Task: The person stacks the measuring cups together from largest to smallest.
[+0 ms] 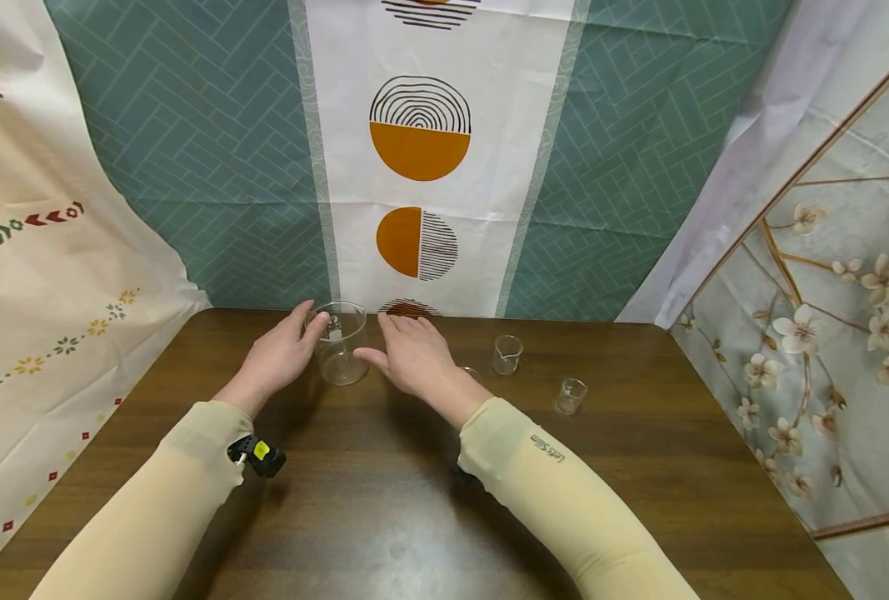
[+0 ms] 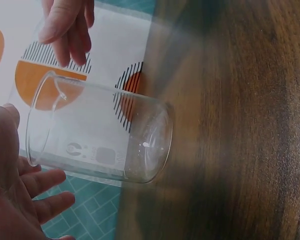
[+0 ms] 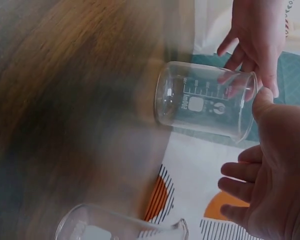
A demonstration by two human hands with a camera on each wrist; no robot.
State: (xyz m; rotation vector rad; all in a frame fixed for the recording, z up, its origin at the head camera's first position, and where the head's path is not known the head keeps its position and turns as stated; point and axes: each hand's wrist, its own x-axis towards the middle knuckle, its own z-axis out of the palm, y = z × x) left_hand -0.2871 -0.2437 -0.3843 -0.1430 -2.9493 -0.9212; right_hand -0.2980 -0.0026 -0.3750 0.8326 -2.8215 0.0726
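A large clear glass beaker (image 1: pixel 342 358) with white printed markings stands upright at the back left of the wooden table. On its left side is my left hand (image 1: pixel 277 354), thumb at the rim and fingers spread behind the wall. My right hand (image 1: pixel 414 357) hovers to the right of the beaker, its fingers extended and its thumb pointing toward the glass. In the right wrist view the beaker (image 3: pixel 205 102) lies between the two hands, and neither grips it. Another glass beaker (image 3: pixel 117 225) is partly hidden under my right wrist in the head view.
Two smaller glass beakers stand further right, one toward the back (image 1: pixel 507 356) and the smallest (image 1: pixel 571 397) nearer the front. A patterned curtain (image 1: pixel 609 167) hangs behind the table's back edge. A floral panel (image 1: pixel 826 358) rises along the right side.
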